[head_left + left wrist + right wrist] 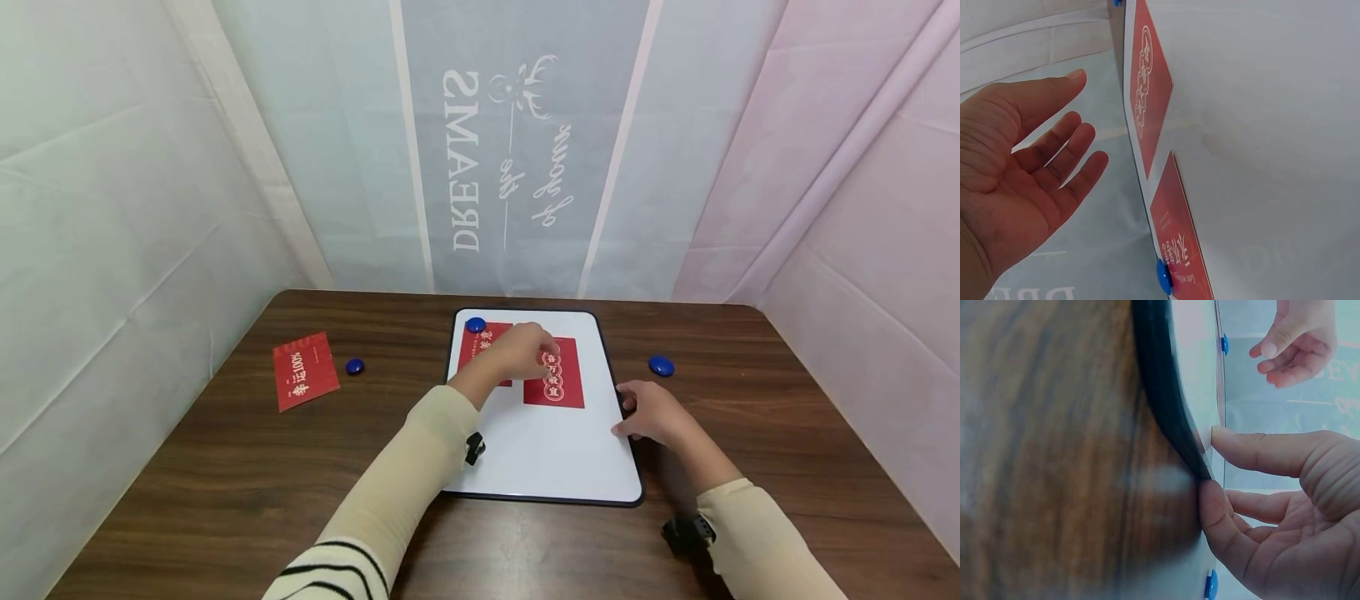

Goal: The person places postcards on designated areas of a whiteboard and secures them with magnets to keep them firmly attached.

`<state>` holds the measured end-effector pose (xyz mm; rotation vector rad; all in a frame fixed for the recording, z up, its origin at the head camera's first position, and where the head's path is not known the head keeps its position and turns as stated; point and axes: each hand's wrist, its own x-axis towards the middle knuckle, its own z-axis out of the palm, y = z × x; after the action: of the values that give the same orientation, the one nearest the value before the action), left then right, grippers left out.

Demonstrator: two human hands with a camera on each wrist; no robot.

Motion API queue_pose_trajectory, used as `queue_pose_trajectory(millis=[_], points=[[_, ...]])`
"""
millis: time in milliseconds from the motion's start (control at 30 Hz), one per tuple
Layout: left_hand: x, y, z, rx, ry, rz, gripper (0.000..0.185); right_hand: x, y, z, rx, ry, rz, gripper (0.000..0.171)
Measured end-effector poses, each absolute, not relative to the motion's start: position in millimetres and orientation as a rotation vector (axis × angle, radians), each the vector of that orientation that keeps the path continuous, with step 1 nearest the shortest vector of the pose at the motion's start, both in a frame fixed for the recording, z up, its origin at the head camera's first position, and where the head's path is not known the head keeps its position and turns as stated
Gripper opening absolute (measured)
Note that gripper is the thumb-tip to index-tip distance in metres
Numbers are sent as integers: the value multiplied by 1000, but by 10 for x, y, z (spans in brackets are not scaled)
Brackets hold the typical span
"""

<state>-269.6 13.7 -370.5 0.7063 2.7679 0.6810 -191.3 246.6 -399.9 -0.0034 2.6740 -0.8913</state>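
A whiteboard [555, 454] with a dark frame lies on the table. On its upper part are two red cards printed in white: the left card [471, 345], with a blue round magnet [476, 325] at its top corner, and the right card [567, 385]. My left hand [522, 350] hovers above the right card, its fingers loosely bent and nothing in them, as the left wrist view shows. At the board's right edge, my right hand [651, 412] grips the frame, thumb tip on the white face and index finger against the side.
Another red card [306, 372] lies at the table's left, with a blue magnet [355, 366] beside it. One more blue magnet [662, 365] sits right of the board. Fabric walls stand along the back and both sides of the brown wooden table [262, 500].
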Motion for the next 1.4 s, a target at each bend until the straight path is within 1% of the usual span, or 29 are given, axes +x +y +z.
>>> queue_pose_trajectory(millis=[200, 533, 933, 1200, 1400], points=[[-2614, 31, -3699, 757, 2821, 653, 47, -1917, 2471, -3985, -6, 2676, -886, 77], [-2449, -140, -3688, 866, 2866, 660, 40, -1914, 2480, -3989, -15, 2675, -885, 77], [-2282, -398, -3652, 834, 2970, 636, 36, -1908, 2473, -3976, -11, 2670, -882, 77], [-2190, -565, -3650, 831, 3030, 666, 25, -1914, 2481, -3973, -13, 2673, -885, 77], [-2130, -681, -3673, 819, 3085, 672, 30, -1918, 2489, -3978, -19, 2676, -880, 77]])
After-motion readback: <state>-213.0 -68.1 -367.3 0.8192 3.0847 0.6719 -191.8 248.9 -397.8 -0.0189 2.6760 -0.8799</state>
